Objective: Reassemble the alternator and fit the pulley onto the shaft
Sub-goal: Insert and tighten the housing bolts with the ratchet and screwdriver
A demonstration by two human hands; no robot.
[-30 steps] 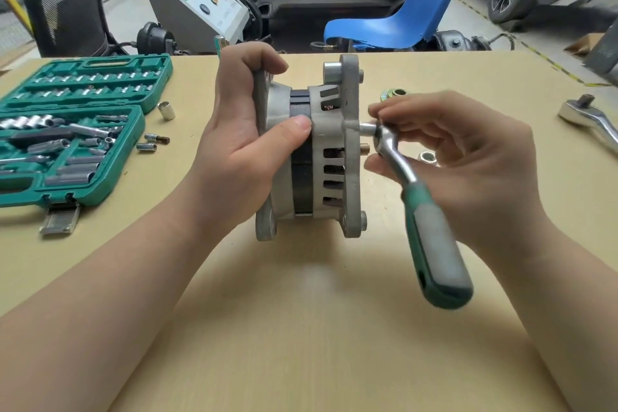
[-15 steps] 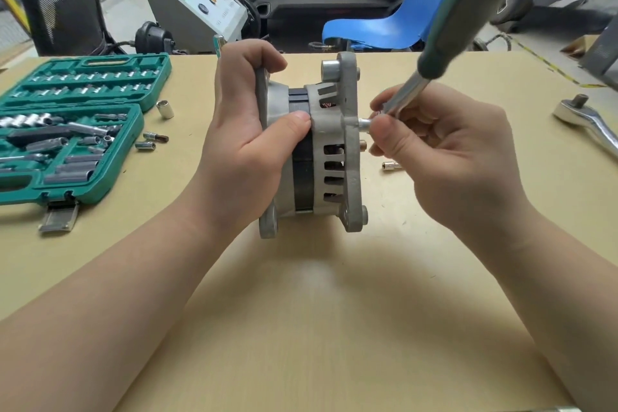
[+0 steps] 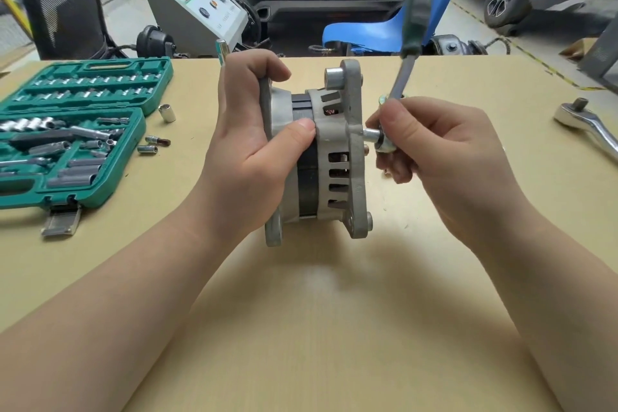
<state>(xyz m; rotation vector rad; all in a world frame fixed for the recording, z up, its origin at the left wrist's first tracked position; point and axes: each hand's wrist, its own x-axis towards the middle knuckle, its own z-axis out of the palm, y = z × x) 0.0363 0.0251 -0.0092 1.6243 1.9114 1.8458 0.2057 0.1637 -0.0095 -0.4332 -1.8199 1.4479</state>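
The grey alternator (image 3: 337, 157) stands on edge in the middle of the table, its slotted housing facing right. My left hand (image 3: 247, 147) grips its left side, fingers over the top and thumb on the dark centre band. A ratchet (image 3: 406, 67) with a green handle sits with its socket (image 3: 371, 135) on a bolt at the alternator's right face; the handle points up and away. My right hand (image 3: 431, 144) pinches the ratchet's head. A yellowish ring-shaped part (image 3: 384, 99) lies just behind my right hand, mostly hidden.
An open green socket case (image 3: 67, 130) lies at the left, with loose sockets (image 3: 166, 112) and bits (image 3: 154, 144) beside it. A second chrome ratchet (image 3: 588, 127) lies at the right edge. Beyond the table are a blue chair (image 3: 378, 30) and parked cars.
The ratchet handle swung from pointing down toward me to pointing up and away. My right hand stayed on the ratchet head; my left hand kept its grip on the alternator.
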